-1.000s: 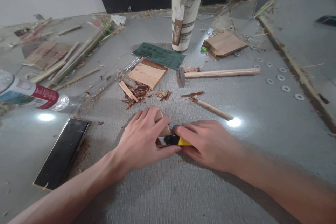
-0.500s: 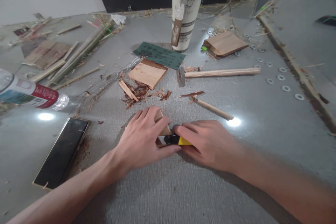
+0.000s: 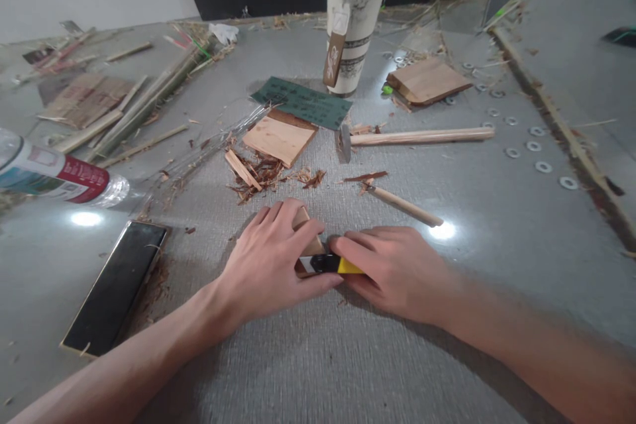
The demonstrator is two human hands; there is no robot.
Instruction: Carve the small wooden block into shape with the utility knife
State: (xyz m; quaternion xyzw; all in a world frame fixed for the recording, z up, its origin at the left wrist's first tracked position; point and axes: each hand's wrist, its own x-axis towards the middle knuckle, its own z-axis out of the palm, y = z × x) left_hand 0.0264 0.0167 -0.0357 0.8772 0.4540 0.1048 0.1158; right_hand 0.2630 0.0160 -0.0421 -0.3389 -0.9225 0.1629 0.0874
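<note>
Head view: L hand (image 3: 273, 262) is curled over a small wood block (image 3: 312, 238), fingers bent across the top, thumb stretched low twd the R side; grip fairly narrow, block partly hidden beneath. R hand (image 3: 395, 268) is closed round a yellow/black tool (image 3: 330, 264), fingers wrapped tight; only its front shows, w/ a metallic part running in btwn L thumb and block. Hands v. close, L thumb tip right by the R fingers; can't tell if they touch. Block + tool sit front-centre, low over the grey table (image 3: 318, 358).

Writing: white lidded cup (image 3: 355, 33), upright at the back, has dark print, dark bands and a brown tag (image 3: 333, 59) w/ pale script, too small to read for sure. Green sheet (image 3: 303, 103) has dark printing, illegible. Bottle (image 3: 59, 169), on its side at L, has a red/white/blue label; text too blurred to read.

Nearby: flat wood pc (image 3: 281, 137) just by the green sheet, shavings (image 3: 258, 175) in front of it; hammer (image 3: 422, 137) lying w/ head near the sheet, handle to R; thin stick (image 3: 405, 205) beyond R hand; 2nd wood pc (image 3: 430, 81) R of cup; washers (image 3: 542, 166) scattered far R; black phone-like slab (image 3: 116, 288) L of L hand.
</note>
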